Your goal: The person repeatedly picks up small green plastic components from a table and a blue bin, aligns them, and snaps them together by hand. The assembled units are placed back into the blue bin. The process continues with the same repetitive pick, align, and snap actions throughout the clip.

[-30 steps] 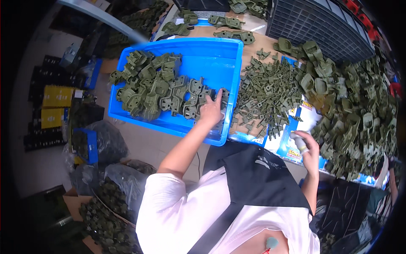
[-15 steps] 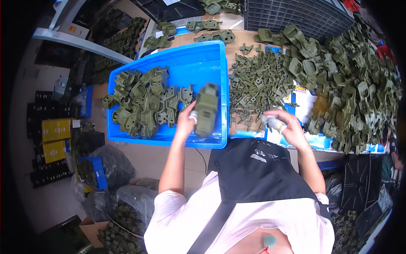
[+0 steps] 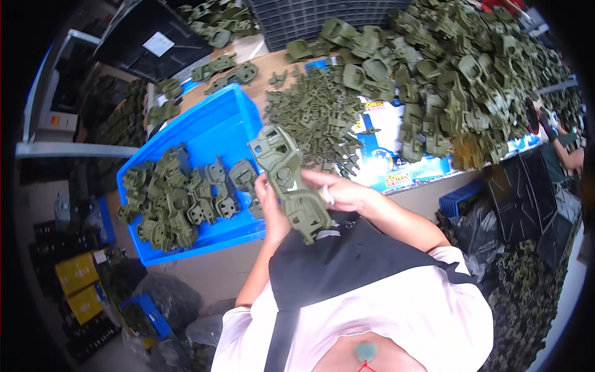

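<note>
An olive-green moulded plastic part, shaped like a toy vehicle body with cut-outs and a round raised boss, is held tilted in front of my apron. My left hand is closed on its left side, the fingers partly hidden behind it. My right hand grips the other side; something white shows at its fingers. Just left of the hands, a blue tray holds several similar green parts heaped together. A small-parts pile of green pieces lies beyond my hands.
Large green parts are heaped along the right of the table. A black ribbed crate stands at the back, with another black bin at back left. A metal frame bar crosses at left. Clear plastic bags lie on the floor.
My left hand has brought the green part from over the tray toward my body, a different face now showing. My right hand has moved left onto it. The view has turned right.
</note>
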A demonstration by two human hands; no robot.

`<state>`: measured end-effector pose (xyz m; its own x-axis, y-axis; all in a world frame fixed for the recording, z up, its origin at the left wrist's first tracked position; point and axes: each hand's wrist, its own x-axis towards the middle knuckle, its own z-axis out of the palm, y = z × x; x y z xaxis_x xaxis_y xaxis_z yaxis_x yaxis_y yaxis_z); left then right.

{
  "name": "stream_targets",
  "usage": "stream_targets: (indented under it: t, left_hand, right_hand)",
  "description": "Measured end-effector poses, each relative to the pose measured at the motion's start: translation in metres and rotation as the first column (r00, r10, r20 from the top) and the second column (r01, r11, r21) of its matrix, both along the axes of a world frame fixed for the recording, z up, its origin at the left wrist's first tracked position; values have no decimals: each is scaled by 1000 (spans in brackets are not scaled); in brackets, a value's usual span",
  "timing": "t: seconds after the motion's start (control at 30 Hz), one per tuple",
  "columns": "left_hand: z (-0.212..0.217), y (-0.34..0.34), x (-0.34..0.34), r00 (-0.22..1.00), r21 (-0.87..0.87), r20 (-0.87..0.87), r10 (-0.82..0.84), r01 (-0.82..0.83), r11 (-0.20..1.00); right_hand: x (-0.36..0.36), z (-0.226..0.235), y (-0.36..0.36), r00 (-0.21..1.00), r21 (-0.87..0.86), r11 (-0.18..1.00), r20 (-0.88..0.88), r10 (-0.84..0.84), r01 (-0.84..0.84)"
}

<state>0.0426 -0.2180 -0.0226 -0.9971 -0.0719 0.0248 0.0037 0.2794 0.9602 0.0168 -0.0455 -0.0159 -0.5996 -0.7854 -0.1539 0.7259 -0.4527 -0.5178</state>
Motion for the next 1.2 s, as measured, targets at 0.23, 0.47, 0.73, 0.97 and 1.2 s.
stream_targets:
  t: [0.23,0.47,0.73,0.97,1.2]
  left_hand:
    - [42,-13,1,963,304,168,-210,152,941]
    - [28,22,-13,940,279,171,-295,241,930]
    - [-3,-41,-33,761,828,465,-453,-192,528]
    - [1,-20,-38,803,907,285,-524,-49,418]
    - [-42,-41,-49,814,743,439,-381,-90,663]
  right_hand:
    - [13,-7,5,767,660,458,-636,-81,596]
    - [15,-7,11,784,445,691,-545,-297,570]
    - [-13,-68,66,773,862,183,-506,384,473]
    - [-63,-136,141,552,430,-360,-508,661,828]
    - [-17,-120,142,507,676,-110,-424,751,728]
